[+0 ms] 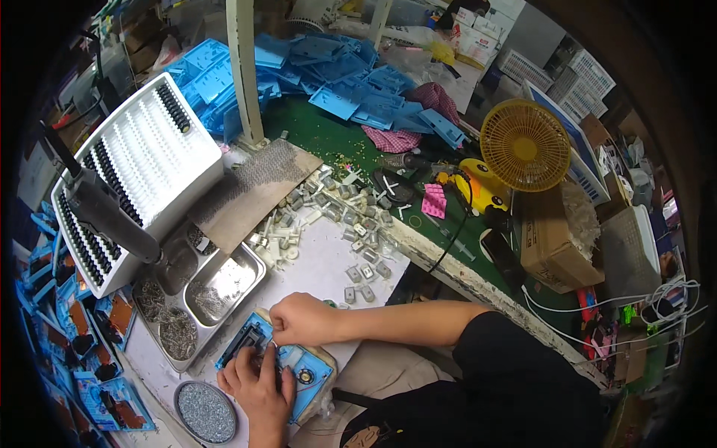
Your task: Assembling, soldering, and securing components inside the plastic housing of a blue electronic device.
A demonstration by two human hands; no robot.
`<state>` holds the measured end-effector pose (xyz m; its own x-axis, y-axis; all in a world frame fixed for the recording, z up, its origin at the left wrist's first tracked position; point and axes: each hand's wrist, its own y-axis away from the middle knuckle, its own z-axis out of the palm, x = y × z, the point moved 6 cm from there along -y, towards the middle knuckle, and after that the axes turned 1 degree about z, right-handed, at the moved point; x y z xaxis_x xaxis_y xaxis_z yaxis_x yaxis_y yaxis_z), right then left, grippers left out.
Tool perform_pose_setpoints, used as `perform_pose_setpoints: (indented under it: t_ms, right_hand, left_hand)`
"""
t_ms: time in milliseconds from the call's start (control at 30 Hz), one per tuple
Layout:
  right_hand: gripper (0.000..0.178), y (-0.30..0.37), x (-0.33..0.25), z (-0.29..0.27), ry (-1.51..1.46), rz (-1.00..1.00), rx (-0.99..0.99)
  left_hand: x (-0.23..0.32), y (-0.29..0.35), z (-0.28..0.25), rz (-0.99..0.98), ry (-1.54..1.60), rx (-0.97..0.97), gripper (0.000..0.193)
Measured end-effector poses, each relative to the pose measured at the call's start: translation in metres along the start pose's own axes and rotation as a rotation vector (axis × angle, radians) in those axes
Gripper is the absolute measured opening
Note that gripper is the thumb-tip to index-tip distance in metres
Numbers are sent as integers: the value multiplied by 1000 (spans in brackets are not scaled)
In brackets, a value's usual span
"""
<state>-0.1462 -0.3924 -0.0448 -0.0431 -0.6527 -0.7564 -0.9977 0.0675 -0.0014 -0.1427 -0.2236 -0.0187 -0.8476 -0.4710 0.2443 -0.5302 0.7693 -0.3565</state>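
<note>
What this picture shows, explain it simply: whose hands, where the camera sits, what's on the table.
No machine: these are a person's bare hands. The one picture comes from a wide camera worn on the head, looking down, so straight edges bend. The left hand and right hand are on a blue plastic panel; anything pinched in the right one is too small to tell. On the white tabletop sit a metal tray and an oval dish with small metal bits, plus many little grey-and-white blocks.
</note>
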Motion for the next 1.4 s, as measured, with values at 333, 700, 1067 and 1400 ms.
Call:
perform_pose_setpoints:
  t_ms: [333, 700, 1067, 1400]
  right_hand:
    - [19, -1, -30, 16, 503, -174, -67]
    - [21, -8, 0, -3, 41, 92, -114]
    - [19, -5, 15, -2, -16, 67, -57]
    - [13, 2, 22, 9, -386, 318, -143]
  left_hand:
    - [-1, -1, 3, -13, 34, -4, 46]
    - [-3, 0, 5, 5, 37, -5, 46]
    - [-6, -1, 14, 1, 53, -12, 46]
    - [-16, 0, 8, -2, 89, 18, 50]
